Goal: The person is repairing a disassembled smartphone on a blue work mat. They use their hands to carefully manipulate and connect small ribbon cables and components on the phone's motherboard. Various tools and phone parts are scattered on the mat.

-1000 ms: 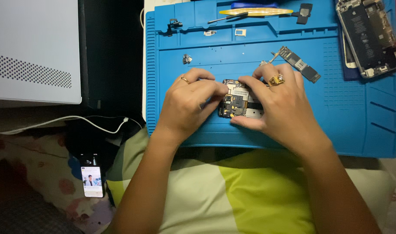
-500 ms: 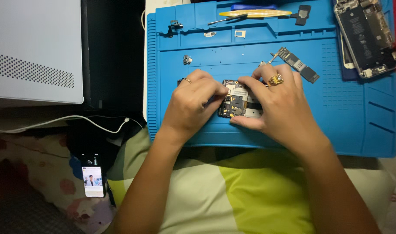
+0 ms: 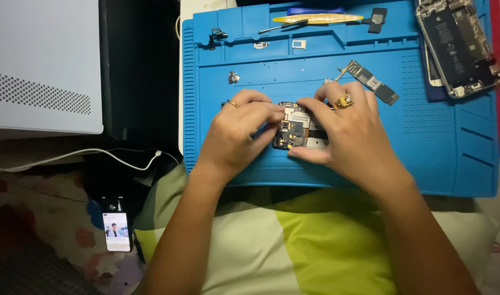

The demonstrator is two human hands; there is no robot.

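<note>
Head view, the only one: blue rubber repair mat with moulded trays (image 3: pixel 436 147) fills the upper right; at its centre lies a small opened phone body with bare circuit board and metal shields (image 3: pixel 294 128), flat on the mat; left hand (image 3: pixel 236 131) comes in from 7 o'clock, fingers curled, fingertips pinched at the board's left edge (a thin ring on one finger); whether it holds a tool there I cannot tell; right hand (image 3: pixel 348 136) comes in from 5 o'clock, draped over the board's right side, thumb pressed along the lower edge and fingers over the top, gripping it steady; gold ring with a square face (image 3: pixel 343 101) on that hand; at 1 o'clock of the board, just beside the right fingertips, a narrow dark logic board strip (image 3: pixel 370 82); at 2 o'clock, well apart, a larger disassembled phone with black battery showing (image 3: pixel 457 46); at 12 o'clock in the top tray, a yellow plastic pry tool (image 3: pixel 321 18) with a thin screwdriver (image 3: pixel 277 26) beside it; at 11 o'clock a small loose metal bracket (image 3: pixel 233 77); off the mat at 9 o'clock, a white perforated box (image 3: pixel 39 65); at 8 o'clock a white cable (image 3: pixel 69 155) and a small lit phone screen (image 3: pixel 117 231); yellow and pale green striped fabric (image 3: pixel 293 246) under the forearms at 6 o'clock.
</note>
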